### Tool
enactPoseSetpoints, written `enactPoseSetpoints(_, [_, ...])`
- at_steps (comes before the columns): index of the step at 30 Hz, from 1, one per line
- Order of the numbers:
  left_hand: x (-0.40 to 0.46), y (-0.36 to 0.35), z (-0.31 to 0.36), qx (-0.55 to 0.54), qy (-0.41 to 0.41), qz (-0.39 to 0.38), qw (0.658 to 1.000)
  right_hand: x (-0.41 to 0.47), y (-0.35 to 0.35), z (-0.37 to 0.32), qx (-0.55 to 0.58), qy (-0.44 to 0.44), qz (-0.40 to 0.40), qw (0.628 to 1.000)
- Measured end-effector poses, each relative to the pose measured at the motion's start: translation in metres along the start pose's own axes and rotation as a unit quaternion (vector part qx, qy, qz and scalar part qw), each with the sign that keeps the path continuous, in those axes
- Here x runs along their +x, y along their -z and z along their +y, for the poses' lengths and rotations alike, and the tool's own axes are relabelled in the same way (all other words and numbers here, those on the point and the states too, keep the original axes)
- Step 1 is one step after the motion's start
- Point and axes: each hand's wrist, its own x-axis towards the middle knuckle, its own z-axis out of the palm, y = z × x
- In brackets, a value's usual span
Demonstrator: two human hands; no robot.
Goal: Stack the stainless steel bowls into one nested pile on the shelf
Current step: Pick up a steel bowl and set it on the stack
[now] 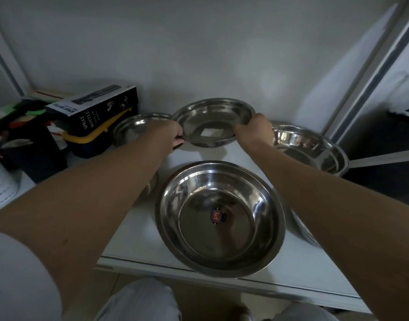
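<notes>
Head view: white shelf (138, 230) carrying 4 visible stainless steel bowls. Rear bowl (212, 122), tilted and raised off the shelf, gripped at opposite rims by left hand (168, 135) and right hand (256, 129), fingers closed on it. Front bowl (219, 218) at shelf edge. Left bowl (134, 128) and right bowl (307, 147) behind. Spray bottle box (94, 110) at far left.

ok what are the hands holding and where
Both hold the back bowl by its rim: left hand on the left edge, right hand on the right edge.
</notes>
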Motion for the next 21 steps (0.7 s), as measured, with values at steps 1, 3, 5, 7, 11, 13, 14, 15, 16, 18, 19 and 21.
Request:
enactPoseSetpoints(1, [0.0,0.009,0.003,-0.013,0.001,0.012,1.0,-0.002,-0.006,-0.004,0.004,0.005,-0.01,1.0])
enactPoseSetpoints(3, [0.001,0.032,0.012,0.01,-0.01,0.044,0.999,-0.007,-0.021,-0.016,0.014,0.019,-0.034,0.999])
enactPoseSetpoints(5, [0.004,0.058,0.02,0.033,-0.03,0.102,0.994,-0.01,-0.04,-0.031,0.022,0.028,-0.058,0.998])
enactPoseSetpoints(7, [0.006,0.08,0.022,0.022,-0.052,0.135,0.989,-0.013,-0.058,-0.048,0.026,0.037,-0.08,0.996])
enactPoseSetpoints(11, [0.018,0.11,0.017,0.025,-0.075,0.166,0.983,-0.013,-0.089,-0.067,0.041,0.044,-0.138,0.989])
enactPoseSetpoints(13, [0.025,0.119,0.014,0.022,-0.07,0.189,0.979,-0.01,-0.101,-0.067,0.054,0.028,-0.167,0.984])
enactPoseSetpoints(14, [0.029,0.122,0.011,0.015,-0.072,0.193,0.978,-0.009,-0.107,-0.067,0.063,0.015,-0.18,0.981])
enactPoseSetpoints(15, [0.03,0.123,0.009,0.009,-0.071,0.182,0.981,-0.008,-0.112,-0.065,0.073,0.001,-0.194,0.978])
enactPoseSetpoints(16, [0.032,0.123,0.006,0.009,-0.07,0.172,0.983,-0.007,-0.118,-0.064,0.084,-0.013,-0.208,0.974])
enactPoseSetpoints(18, [0.034,0.122,0.001,-0.001,-0.075,0.167,0.983,-0.005,-0.127,-0.063,0.097,-0.033,-0.223,0.969])
enactPoseSetpoints(19, [0.036,0.123,0.001,-0.012,-0.064,0.17,0.983,-0.004,-0.131,-0.062,0.099,-0.037,-0.226,0.968])
enactPoseSetpoints(21, [0.044,0.121,0.0,-0.021,-0.044,0.172,0.984,-0.001,-0.137,-0.061,0.101,-0.039,-0.229,0.967])
